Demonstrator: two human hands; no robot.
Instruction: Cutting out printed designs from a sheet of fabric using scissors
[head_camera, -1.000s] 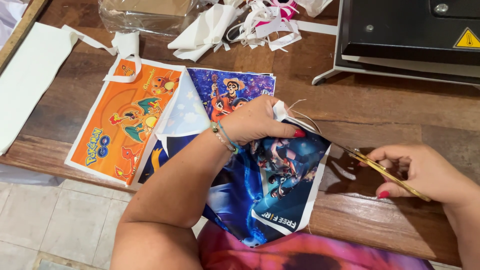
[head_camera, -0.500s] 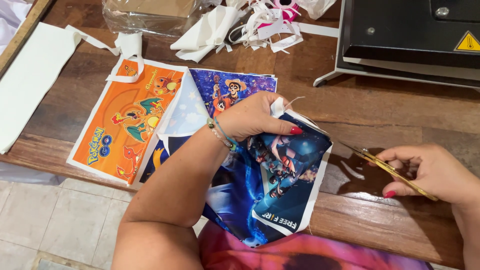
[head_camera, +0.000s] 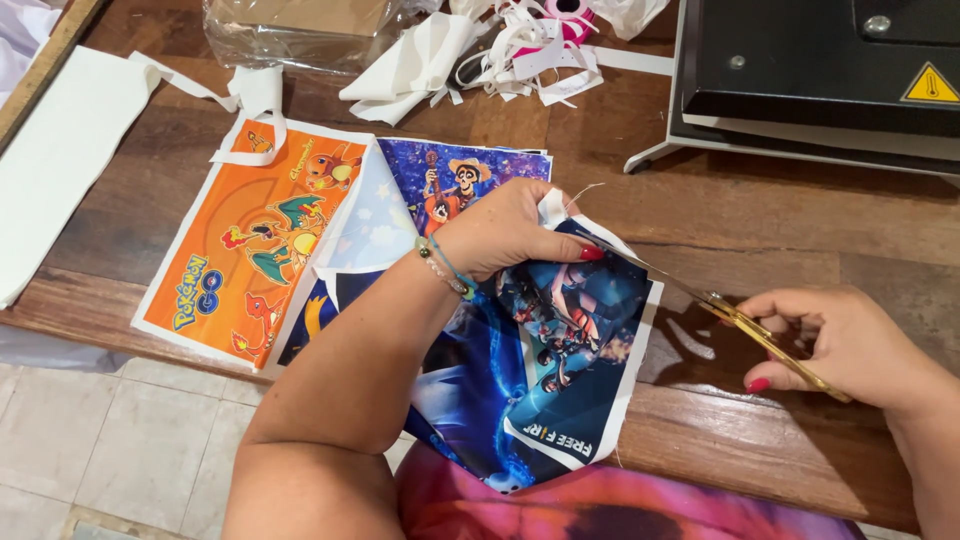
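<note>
Clearly we have a blue printed fabric sheet (head_camera: 560, 370) draped over the counter's (head_camera: 760, 230) near edge, its white border at the top corner, at about one o'clock, meeting the gold scissors (head_camera: 745, 325). A slip there, we judge, could run the blades into the picture or nick the red-nailed thumb close beside them. Our left hand (head_camera: 505, 232) reaches across from seven o'clock, its fingers pinching the sheet's top corner. Our right hand (head_camera: 850, 345) comes in from four o'clock, curled through the scissor handles. An orange printed sheet (head_camera: 250, 250) lies at nine o'clock.
</note>
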